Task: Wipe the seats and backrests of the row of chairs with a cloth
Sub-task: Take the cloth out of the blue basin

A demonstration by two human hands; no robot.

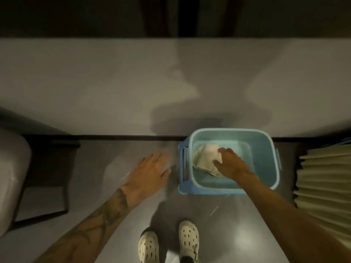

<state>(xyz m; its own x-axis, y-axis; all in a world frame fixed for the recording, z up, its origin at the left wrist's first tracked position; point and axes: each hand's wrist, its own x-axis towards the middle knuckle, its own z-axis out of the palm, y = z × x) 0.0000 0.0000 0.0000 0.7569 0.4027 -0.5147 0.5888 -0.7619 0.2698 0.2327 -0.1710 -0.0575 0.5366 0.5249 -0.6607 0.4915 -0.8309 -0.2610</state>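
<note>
two hands in view, both low over the floor (114,205). cloth (204,158) lies bunched inside the blue bucket (266,168), toward its left wall, long axis running diagonally from far-left to near-right. bucket stands against the base of the wall, ahead and right of the shoes (148,245). right hand (228,164) is down in the bucket and on top of the cloth's right part; fingers (221,150) bent over the bundle, thumb tucked against its near edge, so it reads as a grip on the fabric rather than a flat touch. left hand (150,168) hangs beside the bucket's left side, apart from it, fingers straight and loosely spread, holding nothing. right hand is plainly the nearer one to the cloth. bucket looks to hold shallow water, though the dim light makes this uncertain. judgement: the step is fetching the cloth, wiping not yet begun. chair (13,168) with pale cushion and dark frame sits well off to the left, so the lift out of the bucket must travel leftward. pleated cream object (322,177) at right, unidentified.
</note>
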